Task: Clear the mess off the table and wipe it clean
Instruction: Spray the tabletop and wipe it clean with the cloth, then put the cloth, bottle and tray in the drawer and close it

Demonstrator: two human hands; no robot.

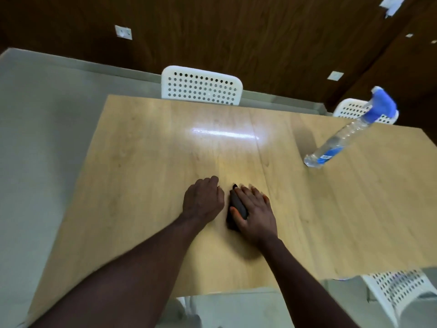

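On the light wooden table (146, 147), near its middle, my right hand (254, 214) lies flat over a dark folded cloth (236, 204), with the thumb along the cloth's left side and the fingers spread on top. My left hand (203, 197) rests on the table just left of the cloth, fingers curled under, holding nothing that I can see. A clear spray bottle (340, 140) with a blue trigger head stands at the right of the table.
A white perforated chair (201, 86) stands at the table's far edge, a second one (354, 110) at the far right, and a third (399, 294) at the near right. Grey floor lies to the left, and a dark wooden wall lies behind.
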